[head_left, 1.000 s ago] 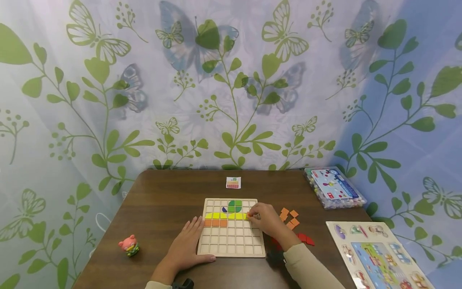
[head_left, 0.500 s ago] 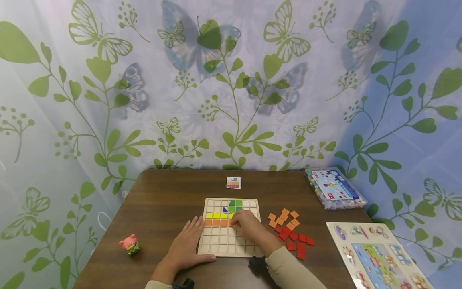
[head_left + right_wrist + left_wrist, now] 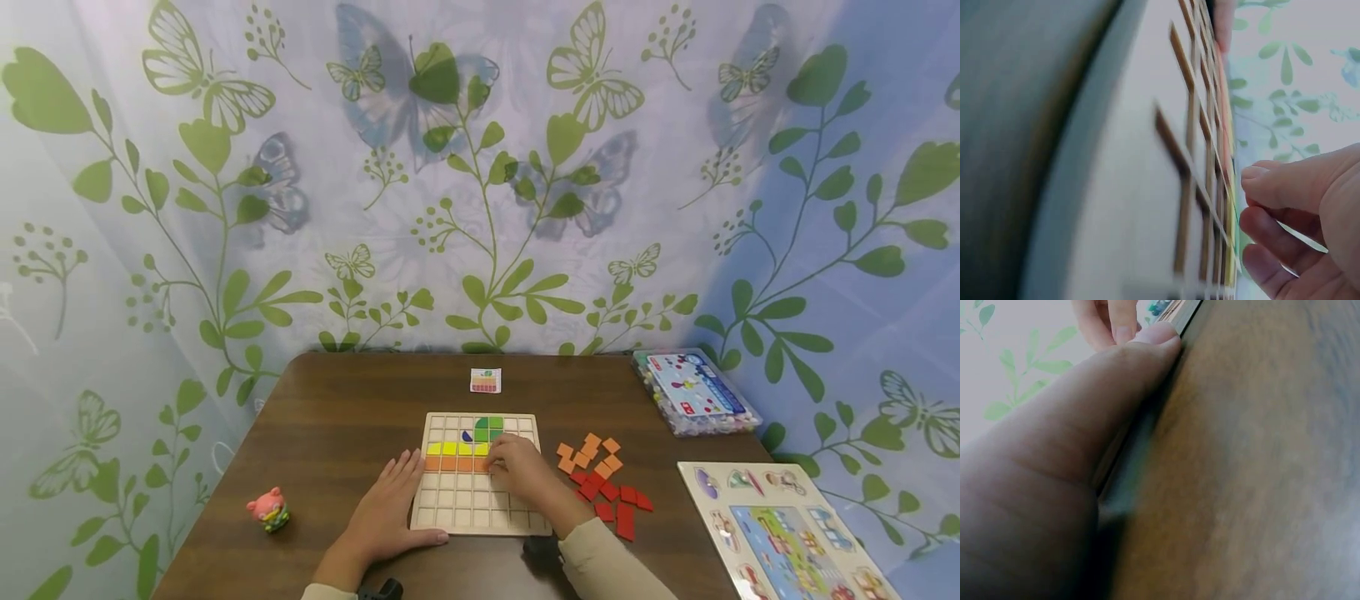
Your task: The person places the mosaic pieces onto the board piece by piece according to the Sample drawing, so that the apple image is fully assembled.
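A light wooden grid board [image 3: 450, 521] lies on the table, its far rows holding green, blue and yellow tiles. Below the yellow row [image 3: 447, 448] runs a row of orange tiles [image 3: 447, 463]. My left hand [image 3: 382, 508] lies spread along the board's left side, its thumb at the near edge; in the left wrist view the thumb [image 3: 1129, 369] rests against that edge. Over the board's right half is my right hand [image 3: 521, 475], fingertips beside the last orange tile. The right wrist view shows its fingers [image 3: 1266, 228] loosely bent, with no tile visible between them.
Loose orange tiles [image 3: 590, 446] and red tiles [image 3: 625, 521] lie right of the board. A small pattern card [image 3: 485, 380] is beyond it. A pink figurine [image 3: 268, 508] stands left; a bead box [image 3: 693, 392] and picture puzzle [image 3: 780, 525] are at right.
My right hand has moved left from the board's right side, where it pinched an orange tile. The orange row is now one tile longer. My left hand has stayed put.
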Demonstrator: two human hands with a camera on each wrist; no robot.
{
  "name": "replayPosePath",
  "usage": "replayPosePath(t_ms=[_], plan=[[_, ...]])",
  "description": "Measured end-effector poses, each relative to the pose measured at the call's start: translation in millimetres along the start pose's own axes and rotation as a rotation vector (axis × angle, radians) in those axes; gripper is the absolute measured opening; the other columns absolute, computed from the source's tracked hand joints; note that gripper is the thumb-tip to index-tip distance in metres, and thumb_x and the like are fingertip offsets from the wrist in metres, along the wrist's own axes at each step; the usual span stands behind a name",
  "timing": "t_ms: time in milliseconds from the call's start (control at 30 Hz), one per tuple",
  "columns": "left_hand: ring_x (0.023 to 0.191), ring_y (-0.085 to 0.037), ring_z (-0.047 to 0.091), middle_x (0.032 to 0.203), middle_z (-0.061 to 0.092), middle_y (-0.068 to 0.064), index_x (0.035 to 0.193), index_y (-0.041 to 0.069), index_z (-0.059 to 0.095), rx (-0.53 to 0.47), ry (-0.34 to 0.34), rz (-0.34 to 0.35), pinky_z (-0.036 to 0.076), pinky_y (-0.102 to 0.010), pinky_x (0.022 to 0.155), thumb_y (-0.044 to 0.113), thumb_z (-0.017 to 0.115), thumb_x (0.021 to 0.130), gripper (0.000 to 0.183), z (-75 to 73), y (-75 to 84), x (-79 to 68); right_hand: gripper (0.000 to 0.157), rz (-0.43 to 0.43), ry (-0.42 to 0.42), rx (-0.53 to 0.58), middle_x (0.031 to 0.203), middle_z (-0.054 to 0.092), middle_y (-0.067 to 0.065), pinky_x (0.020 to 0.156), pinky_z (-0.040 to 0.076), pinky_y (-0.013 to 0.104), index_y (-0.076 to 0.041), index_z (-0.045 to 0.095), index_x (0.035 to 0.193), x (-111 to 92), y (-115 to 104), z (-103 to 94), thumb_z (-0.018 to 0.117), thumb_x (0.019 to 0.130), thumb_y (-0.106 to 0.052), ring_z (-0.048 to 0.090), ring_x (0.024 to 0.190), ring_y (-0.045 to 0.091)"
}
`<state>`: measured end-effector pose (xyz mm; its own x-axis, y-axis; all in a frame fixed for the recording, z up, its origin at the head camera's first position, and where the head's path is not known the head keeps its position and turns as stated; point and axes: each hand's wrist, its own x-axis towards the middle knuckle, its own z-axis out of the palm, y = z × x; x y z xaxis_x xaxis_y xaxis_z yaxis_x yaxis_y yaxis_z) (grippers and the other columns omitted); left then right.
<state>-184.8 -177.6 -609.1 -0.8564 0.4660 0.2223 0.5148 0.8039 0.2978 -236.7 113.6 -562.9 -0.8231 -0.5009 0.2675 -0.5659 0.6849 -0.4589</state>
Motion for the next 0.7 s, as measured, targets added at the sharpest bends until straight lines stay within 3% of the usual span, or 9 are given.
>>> replayPosePath(t_ms=[167,433,700], plan=[[0.154,-0.037,0.028,0.166,0.034,-0.019,0.161,-0.004,0.037,-0.008,0.013,0.013,0.026,-0.056,0.122,0.090,0.060,0.080,0.126,2.1,-0.2,-0.9,0.009,0.076,0.080,0.008,0.101,0.067,0.002,0.081,0.061,0.040,-0.005,0.080,0.096,-13,23,-20.6,0.081,0.090,0.002,0.066,0.094,0.023],[0.155,-0.035,0.026,0.167,0.033,-0.018,0.162,-0.002,0.036,-0.006,-0.008,-0.003,0.023,-0.054,0.123,0.091,0.060,0.079,0.127,3.0,2.1,-0.2,0.014,0.283,0.141,-0.017,0.102,0.068,0.005,0.085,0.057,0.049,-0.006,0.080,0.096,-44,71,-49.2,0.087,0.085,-0.001,0.065,0.095,0.029],[0.155,-0.035,0.026,0.167,0.033,-0.019,0.161,-0.003,0.036,-0.009,-0.003,-0.018,0.023,-0.055,0.123,0.090,0.062,0.079,0.127,1.3,4.1,0.0,0.009,0.305,0.175,-0.042,0.092,0.067,0.004,0.079,0.057,0.047,-0.009,0.080,0.086,-51,84,-50.6,0.089,0.086,-0.012,0.063,0.085,0.026]])
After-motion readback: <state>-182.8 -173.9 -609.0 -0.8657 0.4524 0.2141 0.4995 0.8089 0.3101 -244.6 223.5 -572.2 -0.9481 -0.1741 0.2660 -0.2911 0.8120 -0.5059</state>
